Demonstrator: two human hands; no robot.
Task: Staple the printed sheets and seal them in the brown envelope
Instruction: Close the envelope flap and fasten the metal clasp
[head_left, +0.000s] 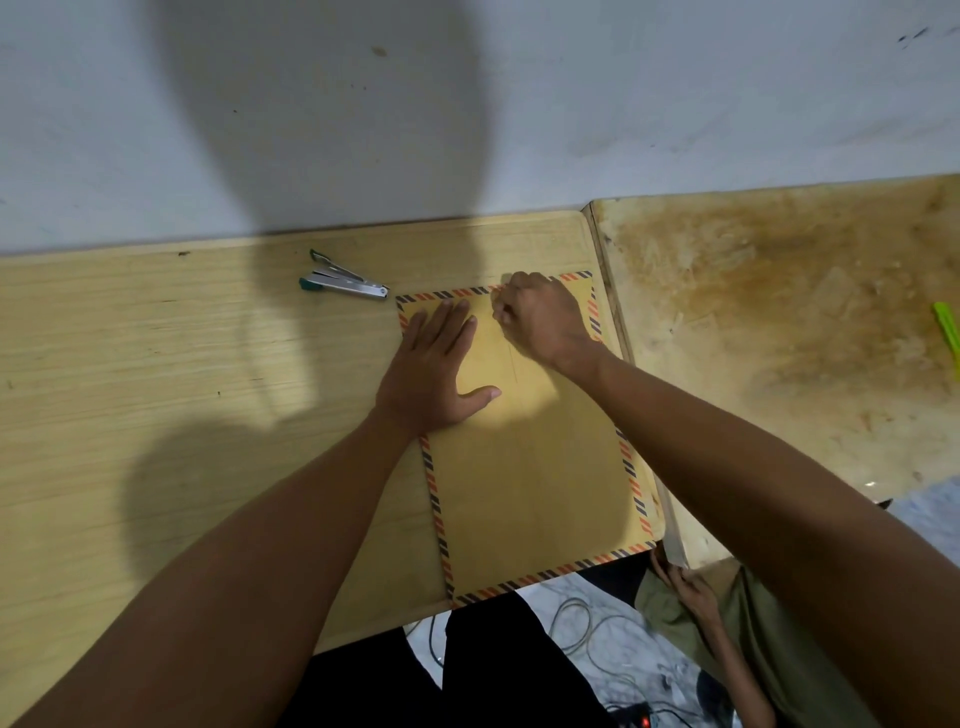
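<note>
Late stage, by my reading: brown paper envelope with striped border (530, 467) lies flat on pale wooden desk (156, 389), no printed sheets visible, green-and-metal stapler (343, 283) set aside; left hand (436, 364) presses flat with straight fingers, right hand (540, 317) works the top edge with curled fingers, any pinch hidden.

A light wood-grain table (156, 364) fills the left and centre of the frame, its far edge against a wall. A brown envelope (530, 467) with a striped border lies flat at centre right, its near corner overhanging the table edge. A stapler (343, 283) lies at upper centre, near the envelope's far left corner.
</note>
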